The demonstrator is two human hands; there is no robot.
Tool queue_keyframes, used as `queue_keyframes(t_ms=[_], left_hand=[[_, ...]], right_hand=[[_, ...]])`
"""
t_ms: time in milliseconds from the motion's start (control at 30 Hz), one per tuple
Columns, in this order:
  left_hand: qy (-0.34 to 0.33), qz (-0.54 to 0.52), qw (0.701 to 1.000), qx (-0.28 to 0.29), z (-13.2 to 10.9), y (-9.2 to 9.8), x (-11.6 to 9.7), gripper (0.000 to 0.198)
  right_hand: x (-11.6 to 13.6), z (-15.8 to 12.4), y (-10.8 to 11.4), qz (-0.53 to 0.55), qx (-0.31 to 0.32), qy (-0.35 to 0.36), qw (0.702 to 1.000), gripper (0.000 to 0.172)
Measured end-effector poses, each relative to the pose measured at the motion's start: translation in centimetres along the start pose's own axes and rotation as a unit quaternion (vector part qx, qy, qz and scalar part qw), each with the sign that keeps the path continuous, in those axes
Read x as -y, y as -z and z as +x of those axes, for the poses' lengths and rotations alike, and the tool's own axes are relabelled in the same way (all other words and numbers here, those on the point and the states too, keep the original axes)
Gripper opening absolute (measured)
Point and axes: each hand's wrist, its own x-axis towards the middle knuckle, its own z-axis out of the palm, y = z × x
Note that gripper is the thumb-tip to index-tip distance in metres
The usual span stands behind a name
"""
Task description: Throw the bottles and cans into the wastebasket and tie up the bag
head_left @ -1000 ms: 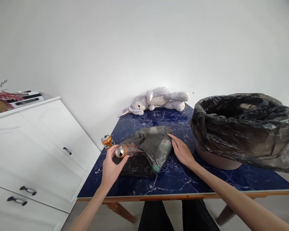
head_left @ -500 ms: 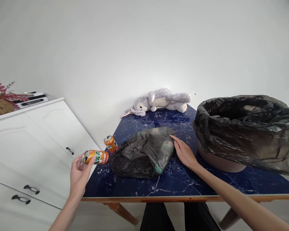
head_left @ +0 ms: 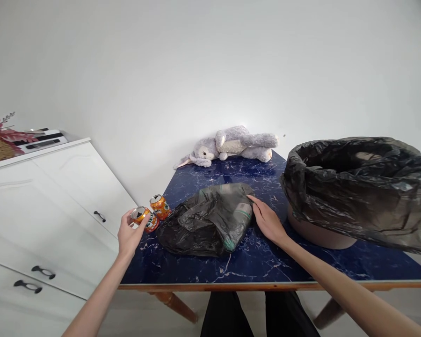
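My left hand point(head_left: 130, 236) is closed around an orange drink can point(head_left: 145, 219), which tilts slightly at the table's left edge, its opened top facing up. Right behind it stands a second orange can point(head_left: 160, 207). A black plastic bag point(head_left: 199, 224) lies crumpled across the middle of the table. Through its thin right part show bottle-like shapes, one with green bands. My right hand point(head_left: 268, 222) is at the bag's right edge, fingertips closed on the plastic; part of the fingers is hidden.
On the right of the blue marbled table point(head_left: 210, 271) stands a bin point(head_left: 323, 231) lined with a large black bag point(head_left: 358, 196). A grey plush rabbit point(head_left: 228, 145) lies at the back against the wall. A white cabinet point(head_left: 63, 210) is on the left.
My left hand has moved right and turned the can from lying sideways to nearly upright, beside the other can. My right hand stays at the bag.
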Motion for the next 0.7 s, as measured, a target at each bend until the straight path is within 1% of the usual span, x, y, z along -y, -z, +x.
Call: queue_keyframes(t_ms=[233, 400, 500, 533, 600, 633, 667, 700], left_hand=[[0.014, 0.024, 1.000, 0.001, 1.2, -1.1, 1.2, 0.069], [0.008, 0.038, 0.999, 0.012, 1.5, -1.4, 1.4, 0.071], [-0.010, 0.056, 0.998, 0.007, 1.0, -1.3, 1.1, 0.081], [-0.030, 0.070, 0.997, -0.008, 0.6, -1.3, 0.9, 0.085], [-0.106, 0.102, 0.987, -0.057, -0.8, -1.2, 0.3, 0.083], [-0.154, 0.112, 0.979, -0.077, -1.7, -1.2, -0.2, 0.076], [-0.201, 0.114, 0.970, -0.080, -2.8, -1.2, -0.7, 0.065], [-0.237, 0.106, 0.964, -0.055, -3.9, -1.2, -1.3, 0.053]], right_hand=[[0.3, -0.1, 0.2, -0.004, 0.003, -0.005, 1.000, 0.058], [0.2, 0.0, 0.1, -0.004, -0.003, 0.001, 1.000, 0.058], [0.1, 0.1, 0.0, -0.002, -0.006, 0.002, 1.000, 0.058], [0.0, 0.2, 0.0, -0.001, -0.007, 0.003, 1.000, 0.058], [0.0, 0.2, 0.0, 0.001, -0.010, 0.006, 1.000, 0.057], [-0.1, 0.2, 0.0, 0.002, -0.011, 0.008, 1.000, 0.057], [-0.1, 0.2, -0.1, 0.003, -0.011, 0.009, 1.000, 0.057], [-0.2, 0.2, -0.1, 0.003, -0.011, 0.011, 1.000, 0.056]])
